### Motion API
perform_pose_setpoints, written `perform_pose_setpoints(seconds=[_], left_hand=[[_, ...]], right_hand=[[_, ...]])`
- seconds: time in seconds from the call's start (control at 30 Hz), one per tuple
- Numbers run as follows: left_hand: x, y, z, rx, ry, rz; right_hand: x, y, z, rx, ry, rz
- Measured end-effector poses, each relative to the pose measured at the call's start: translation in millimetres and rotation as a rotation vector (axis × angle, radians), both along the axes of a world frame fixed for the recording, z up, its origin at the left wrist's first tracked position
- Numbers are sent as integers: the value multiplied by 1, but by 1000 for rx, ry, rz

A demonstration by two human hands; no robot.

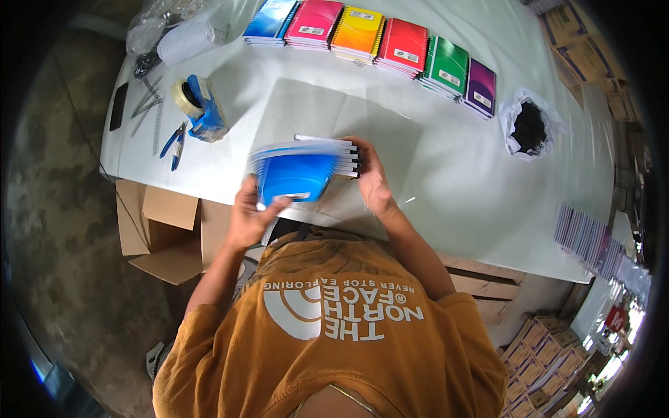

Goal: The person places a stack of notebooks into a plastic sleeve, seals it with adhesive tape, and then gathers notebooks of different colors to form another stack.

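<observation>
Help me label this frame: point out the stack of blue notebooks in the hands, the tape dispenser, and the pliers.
stack of blue notebooks [296,174], head view, on the blue top cover.
tape dispenser [202,108], head view, on its blue body beside the tape roll.
pliers [174,145], head view, on the blue handles.

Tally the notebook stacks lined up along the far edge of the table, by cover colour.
Blue stack: 1
Pink stack: 1
Yellow-orange stack: 1
Red stack: 1
Green stack: 1
Purple stack: 1
Total: 6
</observation>
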State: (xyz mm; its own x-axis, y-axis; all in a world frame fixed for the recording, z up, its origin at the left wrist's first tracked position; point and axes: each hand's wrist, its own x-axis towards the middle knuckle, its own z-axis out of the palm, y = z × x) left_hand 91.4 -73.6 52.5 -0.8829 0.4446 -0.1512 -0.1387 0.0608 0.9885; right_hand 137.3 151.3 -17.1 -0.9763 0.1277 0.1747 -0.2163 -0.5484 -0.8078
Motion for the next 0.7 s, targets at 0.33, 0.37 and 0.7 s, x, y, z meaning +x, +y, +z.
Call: perform_pose_setpoints(seconds=[0.33, 0.37, 0.7], left_hand=[[-18, 33, -53, -375, 464, -54], [-24, 34, -47, -224, 366, -136], [-44, 47, -58, 14, 290, -406]], right_hand=[[0, -15, 3, 395, 5, -187], [2, -13, 3, 368, 18, -162], [5, -25, -26, 449, 9, -263]])
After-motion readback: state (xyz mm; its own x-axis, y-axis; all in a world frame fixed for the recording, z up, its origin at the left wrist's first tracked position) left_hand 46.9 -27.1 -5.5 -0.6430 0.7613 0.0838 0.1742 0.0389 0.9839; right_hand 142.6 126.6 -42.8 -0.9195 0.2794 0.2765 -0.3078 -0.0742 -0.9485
